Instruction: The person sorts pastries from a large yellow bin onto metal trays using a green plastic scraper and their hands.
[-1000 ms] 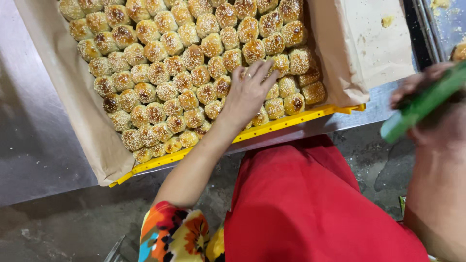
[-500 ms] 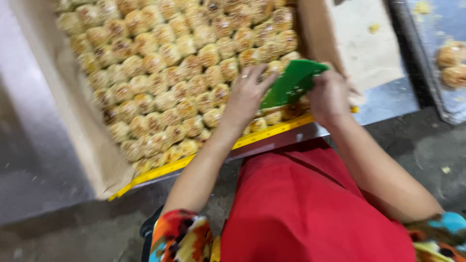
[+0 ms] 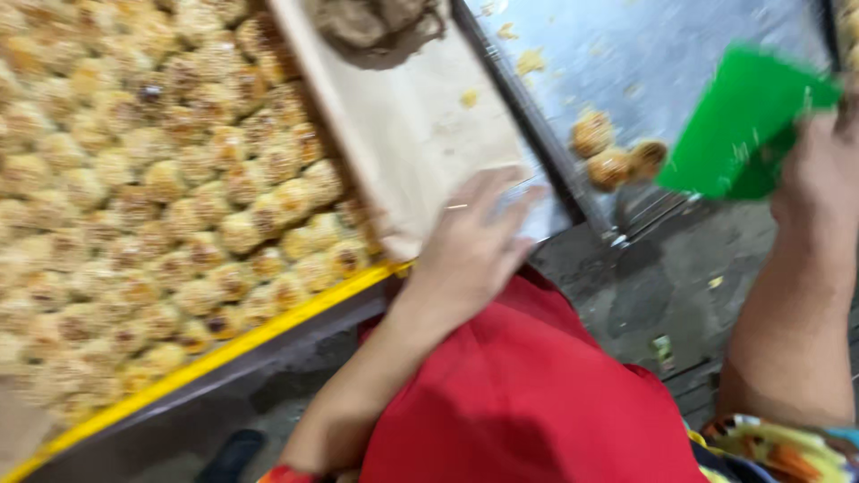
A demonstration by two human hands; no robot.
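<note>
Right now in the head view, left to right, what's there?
Tray of golden pastries → brown paper liner flap → left hand → three loose pastries on the metal tray → green scraper → right hand.

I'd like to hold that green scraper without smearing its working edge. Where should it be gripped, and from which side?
Probably by its upper right end, coming from the right, where the right hand already grips the green scraper. Its broad, flat blade fans down-left toward the three loose pastries, so that edge stays free.
</note>
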